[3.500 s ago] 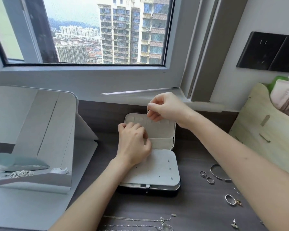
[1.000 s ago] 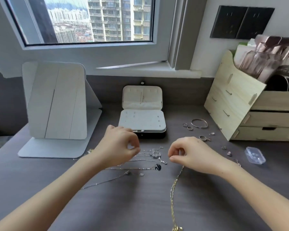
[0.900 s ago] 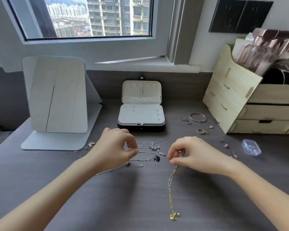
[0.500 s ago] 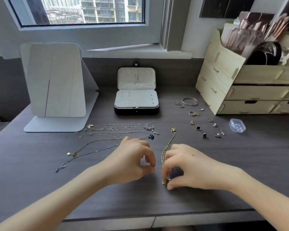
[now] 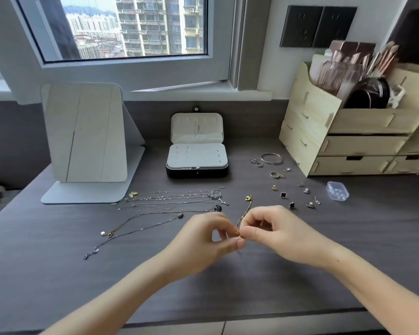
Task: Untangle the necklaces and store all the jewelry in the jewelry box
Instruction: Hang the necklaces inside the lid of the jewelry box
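Head camera looks forward and down over the desk (image 5: 58, 274).

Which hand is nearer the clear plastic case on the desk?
Right. The right hand sits left of and nearer the camera than the clear plastic case; the left hand lies farther left, beyond the right.

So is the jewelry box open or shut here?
Open: the jewelry box has its lid standing upright behind the base, showing the pale lining and earring panel.
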The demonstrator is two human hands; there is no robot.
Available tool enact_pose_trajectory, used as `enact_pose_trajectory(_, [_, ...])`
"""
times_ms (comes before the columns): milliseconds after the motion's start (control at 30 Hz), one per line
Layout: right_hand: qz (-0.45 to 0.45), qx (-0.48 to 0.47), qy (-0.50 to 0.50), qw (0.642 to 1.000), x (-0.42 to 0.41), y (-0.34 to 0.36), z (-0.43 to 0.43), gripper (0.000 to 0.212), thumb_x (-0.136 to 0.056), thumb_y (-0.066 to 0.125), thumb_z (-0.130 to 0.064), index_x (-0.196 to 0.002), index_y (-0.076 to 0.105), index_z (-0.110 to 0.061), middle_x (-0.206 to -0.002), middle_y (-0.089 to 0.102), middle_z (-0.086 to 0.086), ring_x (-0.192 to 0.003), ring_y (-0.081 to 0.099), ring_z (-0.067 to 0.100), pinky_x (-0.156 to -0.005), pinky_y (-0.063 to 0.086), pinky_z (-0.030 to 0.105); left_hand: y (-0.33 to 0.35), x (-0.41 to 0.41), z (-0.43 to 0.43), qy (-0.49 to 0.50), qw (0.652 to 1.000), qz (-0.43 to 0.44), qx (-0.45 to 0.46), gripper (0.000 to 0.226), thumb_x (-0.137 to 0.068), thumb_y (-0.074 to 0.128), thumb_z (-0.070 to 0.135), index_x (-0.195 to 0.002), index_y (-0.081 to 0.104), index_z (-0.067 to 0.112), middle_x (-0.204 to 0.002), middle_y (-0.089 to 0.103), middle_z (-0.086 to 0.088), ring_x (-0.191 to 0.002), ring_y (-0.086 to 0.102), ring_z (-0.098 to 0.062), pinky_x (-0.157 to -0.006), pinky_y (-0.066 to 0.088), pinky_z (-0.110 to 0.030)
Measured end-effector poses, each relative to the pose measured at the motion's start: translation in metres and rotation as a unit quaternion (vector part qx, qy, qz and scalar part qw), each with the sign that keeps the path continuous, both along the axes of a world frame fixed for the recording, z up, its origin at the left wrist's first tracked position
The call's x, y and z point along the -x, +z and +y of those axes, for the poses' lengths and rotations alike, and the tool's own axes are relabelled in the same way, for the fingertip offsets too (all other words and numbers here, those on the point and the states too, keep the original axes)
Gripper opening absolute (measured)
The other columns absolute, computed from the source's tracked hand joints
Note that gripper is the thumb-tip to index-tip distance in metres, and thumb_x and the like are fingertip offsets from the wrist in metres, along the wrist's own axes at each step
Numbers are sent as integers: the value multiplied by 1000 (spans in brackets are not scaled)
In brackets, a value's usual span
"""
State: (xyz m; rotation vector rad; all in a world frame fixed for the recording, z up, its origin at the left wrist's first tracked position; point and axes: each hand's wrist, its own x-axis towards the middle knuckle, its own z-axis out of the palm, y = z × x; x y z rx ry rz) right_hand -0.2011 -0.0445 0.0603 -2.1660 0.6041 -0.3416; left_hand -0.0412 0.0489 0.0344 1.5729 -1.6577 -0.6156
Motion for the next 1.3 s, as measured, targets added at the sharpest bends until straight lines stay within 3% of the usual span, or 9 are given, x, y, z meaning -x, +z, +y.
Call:
enact_pose_trajectory(200, [-23,-75,-24,997,1,11,-12,17,-88,63,-25,-71,65,-22,-66,59,-11,-65,47,6,-64,38,20,15,4,-13,31,998,19,41,7,-76,75,26,-72,69,24,-69,57,12,-67,53,1,-64,32,-7])
enact_pose_trajectory(500, [-119,-174,-32,977,5,32,-22,14,-96,46,-6,-83,50,-3,-88,67,12,-82,63,16,-86,52,30,50,-7,-36,2,1000,-19,1,11,-82,69,26,-74,64,20,-71,59,10,-64,50,0,-62,38,-16])
enact_pose_trajectory(667, [-120,-101,-50,986,5,44,-30,13,-93,51,-7,-82,56,-2,-76,59,2,-75,55,13,-77,46,25,61,3,-46,5,1000,0,4,13,-78,72,30,-79,69,17,-69,60,15,-64,51,5,-58,44,-16])
enact_pose_trajectory(767, [-118,-74,-51,989,4,52,-34,16,-93,52,-9,-78,57,-9,-71,57,-4,-73,51,13,-74,43,28,61,14,-51,14,999,-15,44,12,-76,75,30,-78,68,20,-73,60,15,-70,54,4,-58,36,-8])
enact_pose_trajectory(867, [-124,-54,-49,990,4,60,-37,17,-94,52,-10,-77,57,-11,-70,56,-4,-71,51,12,-72,44,27,64,19,-56,26,998,28,59,10,-78,74,23,-72,67,23,-62,57,17,-56,50,6,-48,35,-7])
enact_pose_trajectory(967, [-129,-42,-52,989,7,67,-40,16,-95,50,-9,-80,55,-8,-73,59,1,-72,56,13,-74,48,27,68,17,-61,26,996,48,68,13,-76,75,25,-67,66,26,-57,58,17,-54,48,2,-51,39,-16])
enact_pose_trajectory(1033, [-135,-40,-57,988,8,68,-42,16,-96,48,-9,-81,54,-6,-77,62,4,-74,61,15,-77,51,29,73,13,-63,30,997,29,62,12,-75,76,30,-67,67,28,-59,60,14,-54,50,-8,-51,43,-26])
enact_pose_trajectory(1167, [-160,-44,-81,983,8,66,-45,16,-97,44,-6,-83,50,-5,-77,67,4,-72,65,19,-70,54,28,81,8,-69,28,997,-51,56,13,-74,76,31,-72,71,20,-63,61,5,-55,45,-4,-53,38,-21])
enact_pose_trajectory(1300, [-178,-45,-107,977,6,62,-48,16,-98,42,-6,-83,49,-5,-71,64,5,-67,61,21,-66,53,31,86,3,-75,19,993,-109,49,15,-78,73,31,-72,68,17,-70,61,-3,-61,48,-12,-60,42,-27])
